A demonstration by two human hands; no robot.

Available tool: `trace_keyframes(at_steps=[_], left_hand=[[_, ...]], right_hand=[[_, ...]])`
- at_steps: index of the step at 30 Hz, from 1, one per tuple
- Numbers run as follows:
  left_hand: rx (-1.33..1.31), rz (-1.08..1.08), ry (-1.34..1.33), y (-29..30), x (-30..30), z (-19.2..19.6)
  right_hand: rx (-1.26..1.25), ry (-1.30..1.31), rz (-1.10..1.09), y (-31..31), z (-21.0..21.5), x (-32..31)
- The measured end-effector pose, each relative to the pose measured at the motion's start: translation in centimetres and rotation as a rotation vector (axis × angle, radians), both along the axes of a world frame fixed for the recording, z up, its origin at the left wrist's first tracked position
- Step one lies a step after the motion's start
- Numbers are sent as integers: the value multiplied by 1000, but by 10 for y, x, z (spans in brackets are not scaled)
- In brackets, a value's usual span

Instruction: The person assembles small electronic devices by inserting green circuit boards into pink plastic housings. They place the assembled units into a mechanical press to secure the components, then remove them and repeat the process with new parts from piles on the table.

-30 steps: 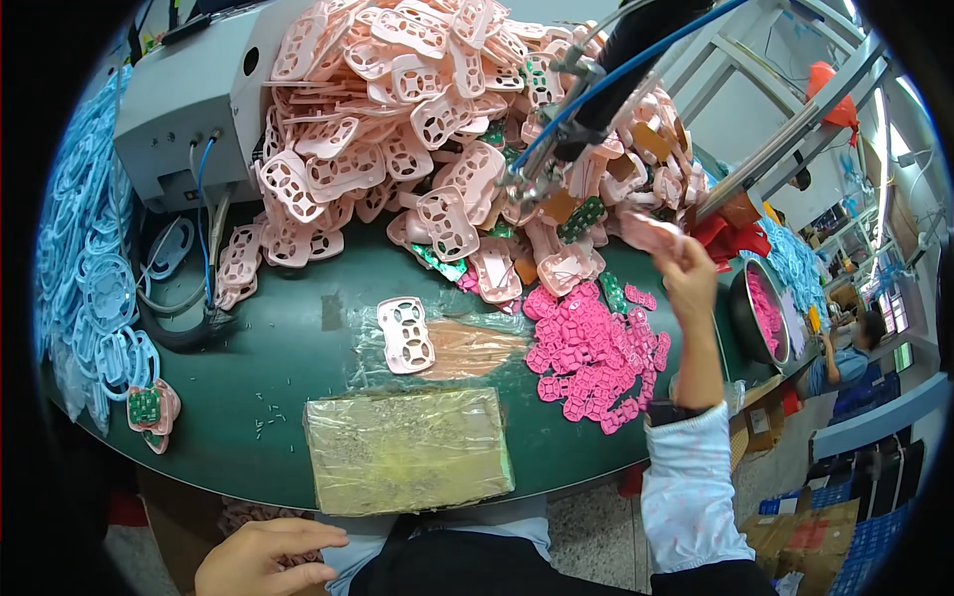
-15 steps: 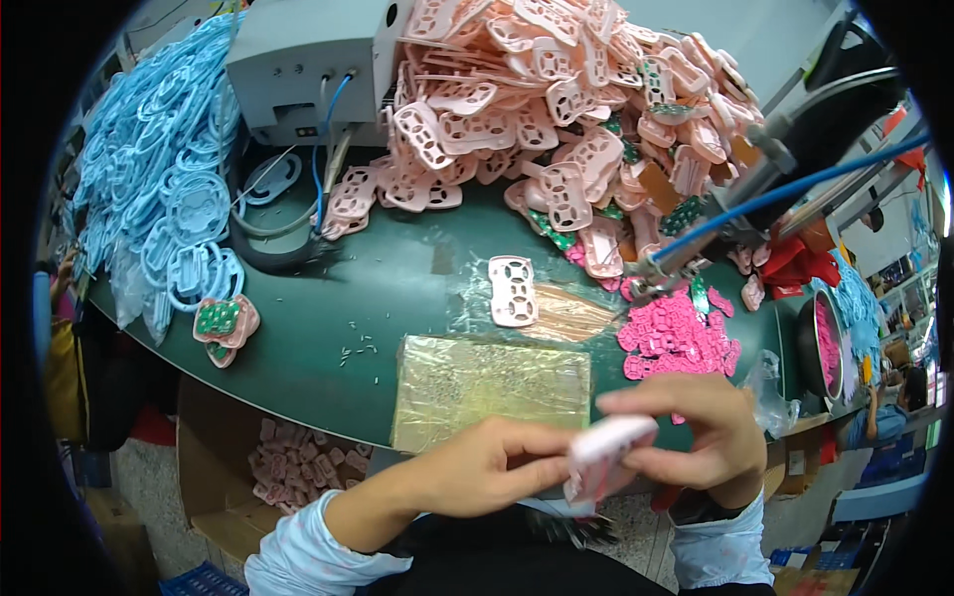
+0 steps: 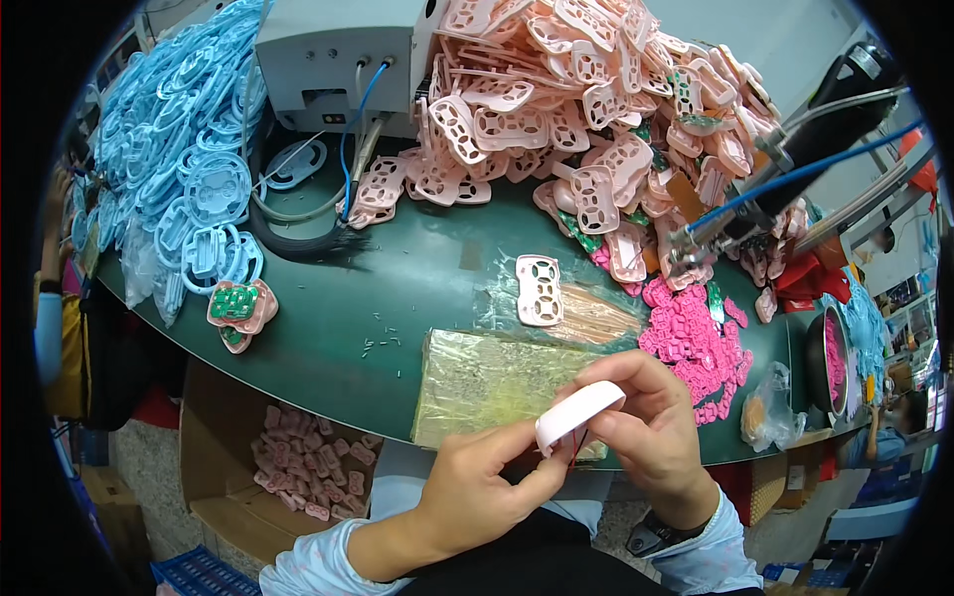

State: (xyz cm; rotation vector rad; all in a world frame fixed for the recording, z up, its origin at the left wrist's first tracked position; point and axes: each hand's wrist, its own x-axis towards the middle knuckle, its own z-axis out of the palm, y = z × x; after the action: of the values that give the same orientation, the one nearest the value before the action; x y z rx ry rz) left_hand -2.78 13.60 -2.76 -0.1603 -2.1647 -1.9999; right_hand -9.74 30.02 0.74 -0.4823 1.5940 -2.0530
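Observation:
Between my two hands is a pale pink plastic shell [image 3: 580, 417], tilted on edge, with a dark red wire showing beneath it. The fingers of my left hand [image 3: 487, 472] pinch its left end. My right hand [image 3: 646, 432] grips the right end with thumb and fingers. Both hands are above the near edge of a tape-wrapped board [image 3: 507, 382]. Past the board, a pink frame with cut-out holes [image 3: 540, 290] lies flat on the green table [image 3: 427, 268]. To its right is a heap of bright pink button pads [image 3: 691, 343].
A big pile of pink shells [image 3: 556, 109] fills the back; blue frames [image 3: 184, 149] heap at left beside a grey machine [image 3: 338, 65]. Stacked shells with a green circuit board [image 3: 237, 303] sit near the left edge. A black tool arm [image 3: 785, 169] hangs at right. Below stands a carton [image 3: 224, 457] of pink parts.
The shell has moved slightly left and up and has turned, its smooth outer side now showing. My right hand has moved left, closer to my left hand. The whole view has shifted a little.

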Motion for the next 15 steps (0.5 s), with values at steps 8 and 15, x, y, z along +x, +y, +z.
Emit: trace_keyframes(at_steps=[8, 15], left_hand=[[-157, 127, 80, 7, -4, -7], [-262, 156, 160, 11, -9, -5]], right_hand=[[-22, -82, -1, -8, -3, -4], [-23, -95, 22, -4, -7, -8]])
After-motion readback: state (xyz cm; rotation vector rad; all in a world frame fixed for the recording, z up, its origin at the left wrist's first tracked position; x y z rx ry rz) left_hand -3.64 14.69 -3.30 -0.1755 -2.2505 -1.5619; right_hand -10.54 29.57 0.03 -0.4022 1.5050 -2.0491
